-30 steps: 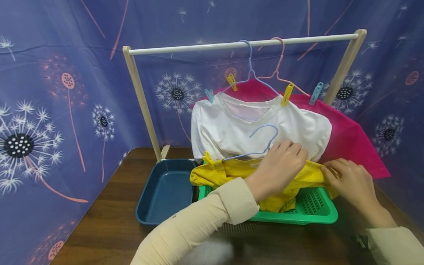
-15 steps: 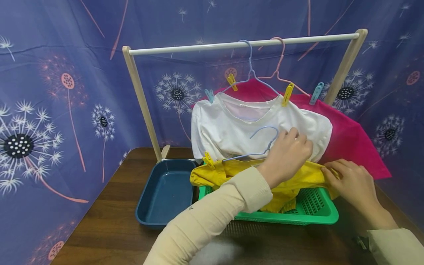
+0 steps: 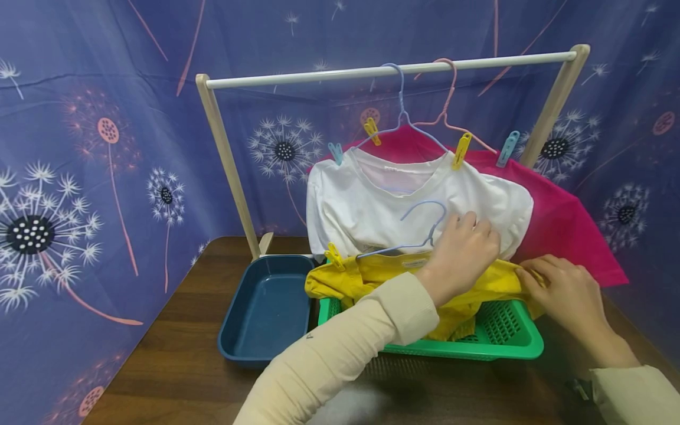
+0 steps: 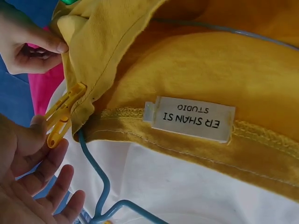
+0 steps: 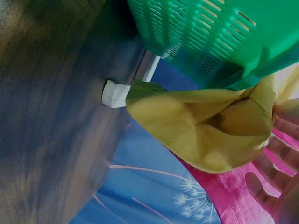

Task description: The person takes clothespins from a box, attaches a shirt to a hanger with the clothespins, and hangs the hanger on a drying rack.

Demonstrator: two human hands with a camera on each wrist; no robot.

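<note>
My left hand (image 3: 461, 257) pinches a yellow clothespin (image 4: 65, 109) between thumb and index finger, its other fingers loosely spread. The clothespin's jaws are on the neckline of a yellow shirt (image 3: 494, 280), right by the shoulder of a blue wire hanger (image 4: 96, 170). In the head view this clothespin is hidden behind the hand. My right hand (image 3: 565, 295) pinches the shirt's sleeve (image 5: 201, 130) between thumb and fingers at the right. Another yellow clothespin (image 3: 334, 257) grips the shirt's left shoulder. Beneath the shirt stands a green basket (image 3: 478, 349).
A rack with a white bar (image 3: 297, 77) carries a white shirt (image 3: 382, 206) and a magenta garment (image 3: 558, 218), pegged to hangers, close behind the hands. Left of the basket sits a dark blue tray (image 3: 265, 313) on the wooden table (image 3: 175, 348).
Over the last second my left hand has shifted slightly right, uncovering more of the yellow shirt's neckline and label. My right hand keeps its place on the sleeve.
</note>
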